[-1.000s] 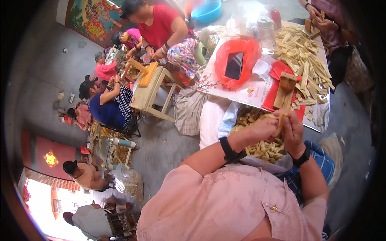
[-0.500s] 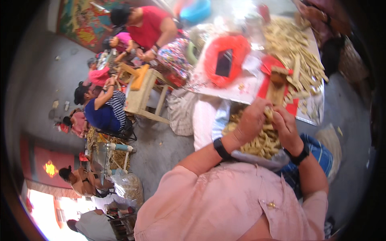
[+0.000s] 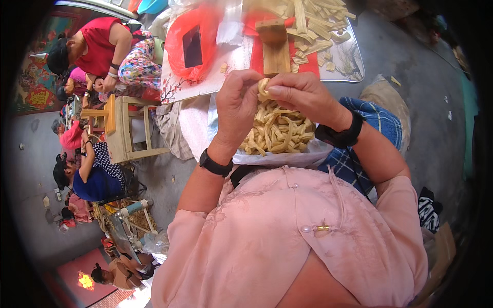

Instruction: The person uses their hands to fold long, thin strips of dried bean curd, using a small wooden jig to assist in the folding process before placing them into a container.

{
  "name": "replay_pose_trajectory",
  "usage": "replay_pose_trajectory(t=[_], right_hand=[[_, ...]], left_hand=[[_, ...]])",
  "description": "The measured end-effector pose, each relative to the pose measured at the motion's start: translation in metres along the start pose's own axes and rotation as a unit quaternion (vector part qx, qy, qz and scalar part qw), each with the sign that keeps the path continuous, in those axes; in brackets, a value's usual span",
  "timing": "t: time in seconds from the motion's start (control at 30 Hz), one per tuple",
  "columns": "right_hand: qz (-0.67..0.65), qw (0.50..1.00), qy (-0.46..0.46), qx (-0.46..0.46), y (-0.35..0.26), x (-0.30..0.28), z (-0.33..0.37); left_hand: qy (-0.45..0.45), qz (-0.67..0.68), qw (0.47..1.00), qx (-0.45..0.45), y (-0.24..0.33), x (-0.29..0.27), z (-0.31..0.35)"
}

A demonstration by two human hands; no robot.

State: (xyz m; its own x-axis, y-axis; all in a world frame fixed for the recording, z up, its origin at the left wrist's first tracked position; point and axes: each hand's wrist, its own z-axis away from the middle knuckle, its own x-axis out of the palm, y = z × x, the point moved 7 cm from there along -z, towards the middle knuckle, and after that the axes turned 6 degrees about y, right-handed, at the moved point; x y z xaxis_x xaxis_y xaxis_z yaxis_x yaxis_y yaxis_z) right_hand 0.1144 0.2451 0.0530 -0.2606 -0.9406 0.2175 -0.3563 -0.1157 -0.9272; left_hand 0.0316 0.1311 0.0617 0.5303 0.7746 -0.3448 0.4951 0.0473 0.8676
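Observation:
Between my fingertips is a pale yellow strip (image 3: 264, 90), folded into a small knot. My left hand (image 3: 237, 102) pinches it from the left, with the fingers bent. My right hand (image 3: 308, 95) grips its other side between thumb and fingers. Just beneath both hands lies a heap of similar pale yellow knotted strips (image 3: 280, 129) in a container lined with white plastic (image 3: 303, 159). Beyond my hands, a small wooden block stand (image 3: 276, 57) rests on a red sheet (image 3: 308, 68).
Flat pale strips (image 3: 321, 20) are spread over the white tabletop (image 3: 341, 72). A dark phone (image 3: 192, 47) lies on a red plastic bag (image 3: 174, 43). Blue checked cloth (image 3: 382, 123) is to the right. At left, a person in red (image 3: 102, 43) sits beside a wooden stool (image 3: 123, 128).
The head view has shifted, so the table and people appear farther left. My fingers have come closer together on the strip, whose knot now shows plainly.

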Motion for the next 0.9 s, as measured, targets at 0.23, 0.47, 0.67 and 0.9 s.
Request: replay_pose_trajectory(t=[0.23, 0.47, 0.67, 0.9], right_hand=[[-0.113, 0.976, 0.036, 0.185, 0.025, -0.014, -0.012], [-0.194, 0.944, 0.040, 0.266, 0.043, -0.018, -0.009], [-0.193, 0.934, 0.109, 0.279, 0.041, -0.036, -0.014], [-0.170, 0.951, 0.066, 0.248, 0.040, -0.040, -0.021]], left_hand=[[0.071, 0.293, 0.949, -0.092, -0.004, 0.009, 0.002], [0.055, 0.221, 0.972, -0.056, 0.005, 0.014, -0.003], [-0.074, 0.235, 0.958, -0.146, 0.014, 0.019, -0.003], [-0.028, 0.336, 0.922, -0.191, 0.005, -0.001, -0.001]])
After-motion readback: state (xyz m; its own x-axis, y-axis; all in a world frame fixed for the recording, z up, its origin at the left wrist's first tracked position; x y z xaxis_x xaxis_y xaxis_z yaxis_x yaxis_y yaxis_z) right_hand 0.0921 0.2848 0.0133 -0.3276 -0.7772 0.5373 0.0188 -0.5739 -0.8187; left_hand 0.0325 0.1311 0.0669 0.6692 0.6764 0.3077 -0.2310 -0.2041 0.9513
